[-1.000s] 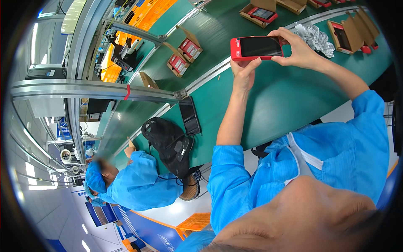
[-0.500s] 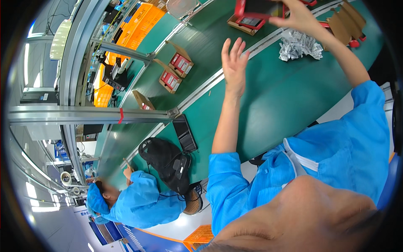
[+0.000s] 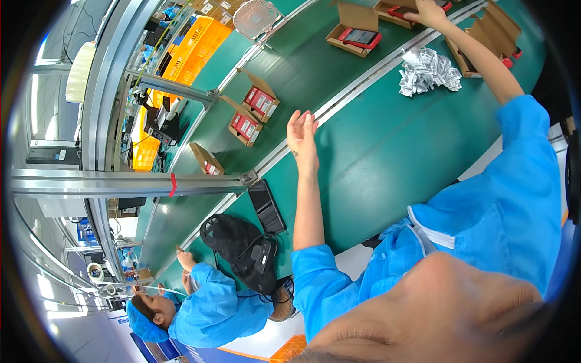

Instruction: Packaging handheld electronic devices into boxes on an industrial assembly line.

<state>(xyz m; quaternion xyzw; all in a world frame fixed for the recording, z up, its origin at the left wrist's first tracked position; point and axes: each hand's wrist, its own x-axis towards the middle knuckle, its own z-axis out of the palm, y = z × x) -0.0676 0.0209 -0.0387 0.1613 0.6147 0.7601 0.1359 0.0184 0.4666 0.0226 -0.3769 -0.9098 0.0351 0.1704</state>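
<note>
My right hand (image 3: pixel 428 13) reaches to the far right, close to the top edge of view. Its fingers close on the end of a red-framed device (image 3: pixel 399 11) lying at a brown cardboard box; part of the device is hidden. To the left, another open box (image 3: pixel 342 43) holds a similar red-framed device (image 3: pixel 361 37) with a dark screen. My left hand (image 3: pixel 302 140) is raised over the green bench by the metal rail, its fingers loosely bent and apart, with nothing in them. A pile of small white-and-silver packets (image 3: pixel 428 71) lies near my right forearm.
Two open boxes with red contents (image 3: pixel 253 114) stand on the green belt, with another box (image 3: pixel 206 158) further left. A black bag (image 3: pixel 239 248) and a dark tray (image 3: pixel 266 206) lie left of me, near a co-worker (image 3: pixel 212 302). A metal post (image 3: pixel 121 183) crosses at left.
My right hand has carried the red-framed device from above the left box over to the box on the right. My left hand has moved left and lower. The view has shifted slightly.
</note>
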